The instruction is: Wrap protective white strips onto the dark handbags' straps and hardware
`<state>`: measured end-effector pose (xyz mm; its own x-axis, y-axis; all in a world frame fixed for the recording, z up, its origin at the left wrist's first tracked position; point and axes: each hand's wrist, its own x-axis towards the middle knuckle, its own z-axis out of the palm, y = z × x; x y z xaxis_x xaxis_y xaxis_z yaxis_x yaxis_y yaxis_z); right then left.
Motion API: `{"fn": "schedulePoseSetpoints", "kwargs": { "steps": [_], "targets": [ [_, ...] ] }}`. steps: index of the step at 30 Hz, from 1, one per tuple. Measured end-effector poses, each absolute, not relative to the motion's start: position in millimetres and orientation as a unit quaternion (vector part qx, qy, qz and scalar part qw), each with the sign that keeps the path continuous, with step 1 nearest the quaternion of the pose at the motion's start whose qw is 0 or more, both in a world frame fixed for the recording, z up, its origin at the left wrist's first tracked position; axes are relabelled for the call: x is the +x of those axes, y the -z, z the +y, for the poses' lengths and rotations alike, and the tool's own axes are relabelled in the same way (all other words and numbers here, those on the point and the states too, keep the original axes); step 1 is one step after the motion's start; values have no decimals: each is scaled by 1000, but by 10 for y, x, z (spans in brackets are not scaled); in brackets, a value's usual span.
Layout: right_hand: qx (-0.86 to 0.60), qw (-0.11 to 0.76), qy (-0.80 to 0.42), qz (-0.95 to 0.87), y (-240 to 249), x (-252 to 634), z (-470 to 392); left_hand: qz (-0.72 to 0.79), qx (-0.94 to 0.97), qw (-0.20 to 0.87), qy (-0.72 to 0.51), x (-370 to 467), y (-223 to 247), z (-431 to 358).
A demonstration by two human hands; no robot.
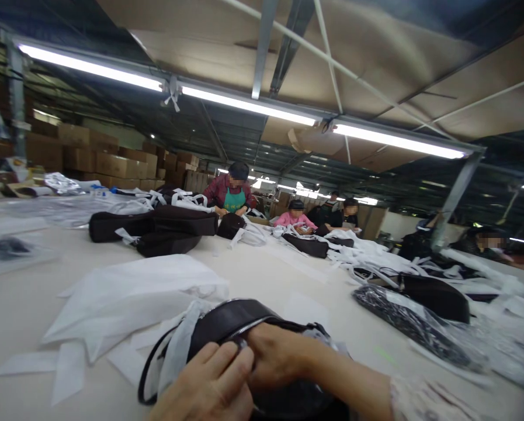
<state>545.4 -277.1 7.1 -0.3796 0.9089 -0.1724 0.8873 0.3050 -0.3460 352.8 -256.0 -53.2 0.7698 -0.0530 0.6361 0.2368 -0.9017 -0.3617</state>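
A black handbag (226,318) with an open metal zipper lies on the table in front of me. White wrapping covers part of its strap on the left side. My left hand (215,380) is closed, its fingers pinching the bag's edge by the zipper. Through the opening reaches my right hand (270,354), with its fingers hidden inside the bag. Just beyond the bag, white non-woven sheets (134,292) lie loosely on the table, with cut white strips (69,368) at their left.
The pale table (253,269) holds more black bags (169,225) farther back. Plastic-wrapped dark goods (415,327) lie at the right. Several people work farther off, one in a green apron (234,200). Cardboard boxes (121,166) are stacked back left.
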Motion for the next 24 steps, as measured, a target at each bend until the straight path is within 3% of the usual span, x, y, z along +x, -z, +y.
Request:
{"fn": "schedulePoseSetpoints", "kwargs": {
  "steps": [4, 8, 11, 14, 18, 21, 24],
  "targets": [
    [-615, -112, -228, -746, -446, 5724, -2964, -85, -944, 172, 270, 3393, 503, -2500],
    [-637, -136, -95, -753, -402, 5745, -3132, -129, -974, 97, 160, 3481, 408, -2504],
    [-615, -132, -144, -764, -403, 5769, -3247, -149, -984, 52, 86, 3548, 358, -2515],
    [-639, -171, -167, -731, -463, 5775, -3361, -173, -981, 41, 80, 3556, 342, -2530],
    [-666, -267, -20, -696, -488, 5602, -3487, -138, -982, 61, 111, 3525, 345, -2549],
    [-654, -214, -5, -726, -678, 5472, -3535, -102, -984, 53, 133, 3412, 346, -2552],
    [-652, -37, 33, -757, -920, 5472, -3448, -107, -961, 13, 256, 3187, 360, -2490]
  ]
}}
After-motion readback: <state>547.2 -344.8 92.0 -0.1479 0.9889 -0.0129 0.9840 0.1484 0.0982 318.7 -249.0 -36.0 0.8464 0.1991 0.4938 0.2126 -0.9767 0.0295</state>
